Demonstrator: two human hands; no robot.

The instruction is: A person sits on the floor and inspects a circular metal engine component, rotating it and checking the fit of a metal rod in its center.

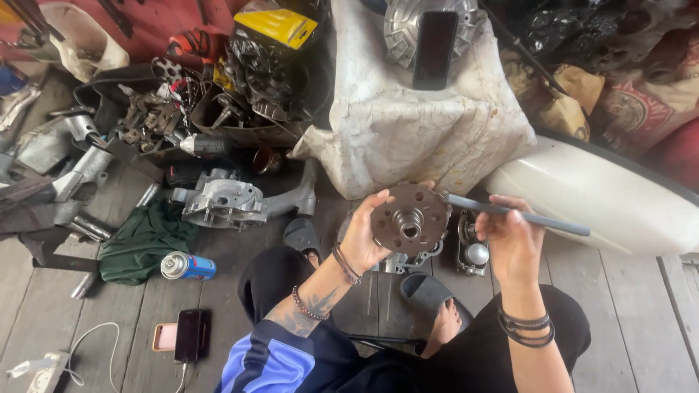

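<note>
Left hand [362,234] is up in front of the person, fingers wrapped round the left edge of a round metal disc [409,220], holding it face-on to the camera. The disc shows a ring of holes and a raised hub in the middle, and it sits at the centre of the scene, above the knees. Right hand [510,236] is closed round a grey rod [518,215]; the rod runs from the disc's upper right edge, through the fist, and on out to the right. Its tip meets the disc rim.

Just behind the disc, on the plank floor [633,320], a metal part [473,247] with a shiny dome lies close by. Far behind stands a white sack [422,131] with a dark phone [435,48] on top. To the right, a white curved panel [604,200].

On the left, a grey engine casing [222,202] rests beside a green cloth [142,240], with a blue spray can [188,266] just near of it. Nearer still, a second phone [191,335] lies on the floor with a cable attached. Far left is a heap of tools and parts, too tangled to sort out.
</note>
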